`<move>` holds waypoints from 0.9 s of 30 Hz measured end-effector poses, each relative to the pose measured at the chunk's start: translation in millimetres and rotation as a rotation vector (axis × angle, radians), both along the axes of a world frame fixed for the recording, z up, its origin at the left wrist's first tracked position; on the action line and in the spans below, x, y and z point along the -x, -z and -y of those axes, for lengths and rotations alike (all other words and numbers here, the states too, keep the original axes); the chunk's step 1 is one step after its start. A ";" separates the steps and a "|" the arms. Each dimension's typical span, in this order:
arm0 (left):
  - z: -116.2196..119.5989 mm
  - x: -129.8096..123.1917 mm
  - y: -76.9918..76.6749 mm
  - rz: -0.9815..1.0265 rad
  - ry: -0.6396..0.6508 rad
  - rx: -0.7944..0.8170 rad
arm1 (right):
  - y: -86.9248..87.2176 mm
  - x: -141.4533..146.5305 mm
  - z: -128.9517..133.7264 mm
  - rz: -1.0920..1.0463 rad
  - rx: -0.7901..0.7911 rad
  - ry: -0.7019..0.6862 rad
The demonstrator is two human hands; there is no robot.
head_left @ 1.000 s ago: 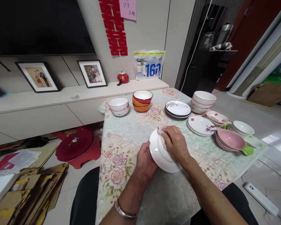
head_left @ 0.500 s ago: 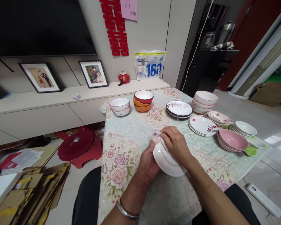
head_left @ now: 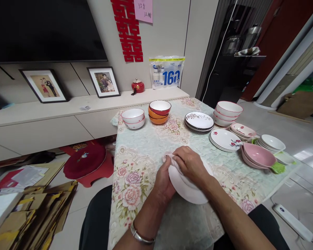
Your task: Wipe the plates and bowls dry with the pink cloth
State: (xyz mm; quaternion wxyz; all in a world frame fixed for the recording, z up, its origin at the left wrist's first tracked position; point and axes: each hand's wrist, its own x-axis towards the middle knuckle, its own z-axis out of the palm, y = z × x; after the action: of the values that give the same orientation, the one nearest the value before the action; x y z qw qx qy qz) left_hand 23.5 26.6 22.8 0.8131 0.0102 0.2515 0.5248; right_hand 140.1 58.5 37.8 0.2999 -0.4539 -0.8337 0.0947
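A white plate (head_left: 189, 194) is held tilted above the near part of the table. My left hand (head_left: 164, 182) grips its left rim, with the thumb on the near face. Closed over a pale pink cloth (head_left: 169, 158), my right hand (head_left: 189, 164) presses it against the upper left of the plate. Part of the plate is hidden behind the right hand and forearm. Beyond the hands stand a stack of plates with brown floral decoration (head_left: 199, 121) and a stack of plates with red flowers (head_left: 225, 139).
Floral cloth covers the table (head_left: 135, 170). At its far side are white bowls (head_left: 133, 118) and orange and red bowls (head_left: 159, 113). Rightward stand more white bowls (head_left: 227, 113), pink dishes (head_left: 259, 155) and small white bowls (head_left: 272, 142). A red stool (head_left: 86, 161) is left of the table.
The plate has turned and shifted slightly down, showing more width to the right of my right hand. My right hand and the cloth have moved a little left; the left hand keeps its grip.
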 end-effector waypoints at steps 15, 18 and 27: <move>5.7 3.1 0.8 -0.139 -0.026 -0.178 | 11.6 -43.8 -23.1 0.156 0.084 0.456; 4.9 2.0 5.4 -0.133 -0.031 -0.122 | 6.8 -22.3 -11.5 0.090 0.012 0.256; 4.9 2.1 2.2 -0.126 -0.069 -0.153 | 4.8 -20.2 -13.5 -0.036 -0.064 0.126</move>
State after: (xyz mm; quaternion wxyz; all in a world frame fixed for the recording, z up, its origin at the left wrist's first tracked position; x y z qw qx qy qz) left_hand 21.4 21.7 20.5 0.7741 0.0966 0.2615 0.5684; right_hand 160.4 72.0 33.1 0.3346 -0.4940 -0.8005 0.0568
